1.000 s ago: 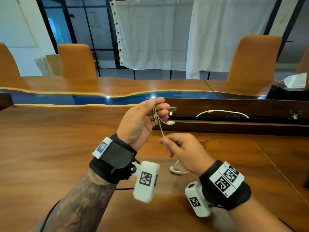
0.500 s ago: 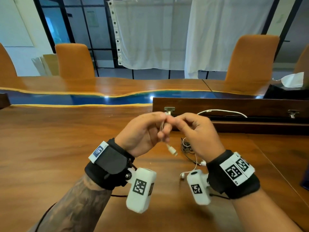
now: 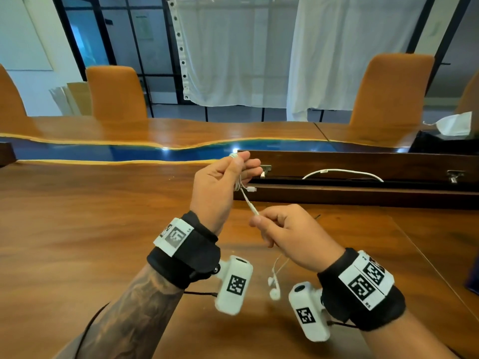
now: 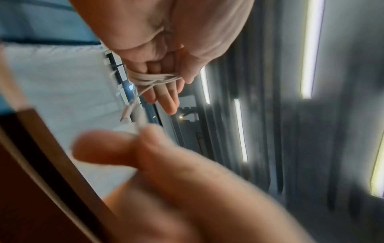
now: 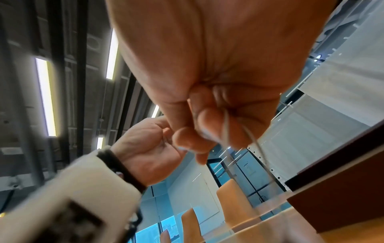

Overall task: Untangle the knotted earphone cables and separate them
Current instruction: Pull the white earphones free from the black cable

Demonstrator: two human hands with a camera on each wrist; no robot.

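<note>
My left hand (image 3: 237, 164) is raised above the wooden table (image 3: 77, 242) and holds a white earphone cable (image 3: 246, 198) wound in loops round its fingers (image 4: 166, 92). The loops (image 4: 153, 78) and the hanging plug (image 4: 126, 113) show in the left wrist view. The plug (image 3: 251, 189) dangles beside the left palm. Lower and nearer, my right hand (image 3: 259, 220) pinches a taut strand of the same cable (image 5: 226, 131) between thumb and fingers. Two white earbuds (image 3: 273, 286) hang below the right hand, just above the table.
A long hinged wooden flap (image 3: 363, 161) stands open behind the hands, with a white cord (image 3: 342, 173) in the trough under it. A bit of dark cable (image 3: 317, 217) lies past the right hand. Orange chairs (image 3: 116, 92) and a face mask (image 3: 456, 124) are on the far side.
The hands were pinched together half a second ago. The right hand has since drawn down and toward me, stretching a strand taut, while the left hand rose. The earbuds now hang under the right hand.
</note>
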